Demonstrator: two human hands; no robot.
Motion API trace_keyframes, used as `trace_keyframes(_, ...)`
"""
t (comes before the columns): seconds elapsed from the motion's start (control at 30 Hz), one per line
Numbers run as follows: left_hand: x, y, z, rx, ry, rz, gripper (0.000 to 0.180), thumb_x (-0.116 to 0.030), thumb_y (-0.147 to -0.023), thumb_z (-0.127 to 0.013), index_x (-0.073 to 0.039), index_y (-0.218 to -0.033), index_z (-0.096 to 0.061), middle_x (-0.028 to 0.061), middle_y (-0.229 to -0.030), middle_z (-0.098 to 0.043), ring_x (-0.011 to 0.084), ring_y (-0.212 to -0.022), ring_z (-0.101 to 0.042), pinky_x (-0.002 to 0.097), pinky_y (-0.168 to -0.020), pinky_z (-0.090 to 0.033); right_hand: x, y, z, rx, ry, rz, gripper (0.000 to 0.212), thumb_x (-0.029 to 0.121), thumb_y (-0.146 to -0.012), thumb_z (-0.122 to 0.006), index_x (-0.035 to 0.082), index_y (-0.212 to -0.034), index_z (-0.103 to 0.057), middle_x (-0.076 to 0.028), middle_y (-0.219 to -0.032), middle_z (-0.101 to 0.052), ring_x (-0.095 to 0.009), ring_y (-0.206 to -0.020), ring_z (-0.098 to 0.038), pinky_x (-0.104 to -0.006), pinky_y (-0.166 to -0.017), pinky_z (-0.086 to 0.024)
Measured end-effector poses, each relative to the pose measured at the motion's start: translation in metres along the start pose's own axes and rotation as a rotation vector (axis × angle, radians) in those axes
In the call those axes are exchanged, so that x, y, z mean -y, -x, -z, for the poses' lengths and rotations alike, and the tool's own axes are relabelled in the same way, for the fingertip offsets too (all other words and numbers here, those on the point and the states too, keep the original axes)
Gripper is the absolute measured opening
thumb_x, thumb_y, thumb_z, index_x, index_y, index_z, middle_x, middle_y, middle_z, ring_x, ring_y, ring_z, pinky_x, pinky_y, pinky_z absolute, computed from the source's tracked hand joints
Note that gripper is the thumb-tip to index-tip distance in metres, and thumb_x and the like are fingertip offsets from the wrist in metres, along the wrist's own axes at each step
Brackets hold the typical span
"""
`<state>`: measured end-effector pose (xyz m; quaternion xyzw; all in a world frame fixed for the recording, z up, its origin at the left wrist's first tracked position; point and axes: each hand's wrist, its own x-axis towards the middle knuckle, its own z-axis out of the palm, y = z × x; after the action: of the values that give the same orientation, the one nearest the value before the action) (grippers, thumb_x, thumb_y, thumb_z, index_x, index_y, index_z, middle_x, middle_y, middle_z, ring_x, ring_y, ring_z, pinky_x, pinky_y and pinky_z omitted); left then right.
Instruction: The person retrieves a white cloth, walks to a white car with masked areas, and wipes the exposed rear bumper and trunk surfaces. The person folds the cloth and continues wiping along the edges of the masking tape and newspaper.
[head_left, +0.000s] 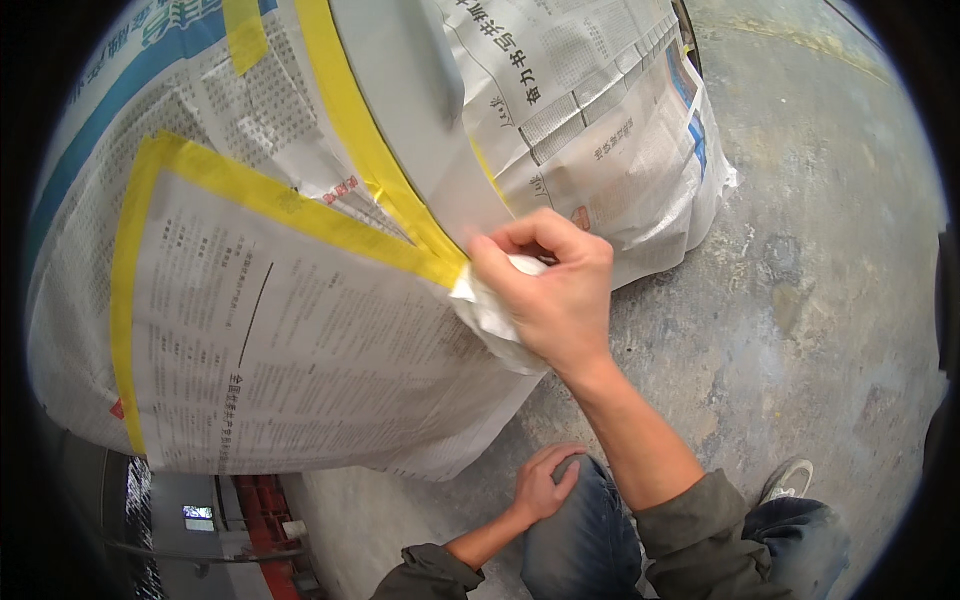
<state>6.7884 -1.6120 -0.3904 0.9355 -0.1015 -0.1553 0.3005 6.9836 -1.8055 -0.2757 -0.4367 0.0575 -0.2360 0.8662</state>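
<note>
My right hand point(555, 285) grips a crumpled white wipe point(487, 318), cloth or paper I cannot tell, at the lower end of a smooth grey panel point(410, 110). Its fingers are bent at the panel's edge, where the yellow masking tape point(350, 110) narrows. Taped beside it, a newspaper sheet point(300, 330) with a yellow tape border hangs down on the left. More newspaper point(600, 150) covers the surface to the right of the panel. My left hand point(547, 483) rests on my bent knee point(580, 540), thumb apart from the fingers, holding nothing.
Stained grey concrete floor point(800, 300) spreads to the right. My shoe point(790, 480) stands on it at the lower right. Behind the hanging sheet, at the lower left, are a red structure point(262, 515) and a grey surface with a small bright patch point(198, 518).
</note>
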Motion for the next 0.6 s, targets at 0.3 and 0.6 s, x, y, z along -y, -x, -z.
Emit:
trace_keyframes(0.3, -0.020, -0.004, 0.010, -0.029, -0.256, -0.211, 0.025, -0.010, -0.088, -0.069, -0.006, -0.112, -0.074, 0.0119, -0.120, -0.073, 0.0298, -0.117, -0.068, 0.0398, -0.098, -0.053, 0.005, -0.021, 0.001, 0.025, -0.121, -0.066, 0.018, 0.013, -0.083, -0.085, -0.002, -0.086, -0.076, -0.005, -0.073, -0.073, -0.008, -0.067, -0.064, -0.0242, -0.063, -0.051)
trace_keyframes(0.6, -0.221, -0.095, 0.191, -0.189, -1.492, -0.545, 0.074, -0.052, -0.096, -0.058, 0.007, -0.141, -0.056, 0.0235, -0.154, -0.049, 0.0348, -0.148, -0.042, 0.0475, -0.124, -0.028, -0.024, -0.008, 0.033, 0.055, -0.112, -0.231, 0.024, 0.017, -0.085, -0.087, -0.003, -0.085, -0.074, -0.002, -0.073, -0.070, -0.005, -0.066, -0.061, -0.0215, -0.059, -0.048)
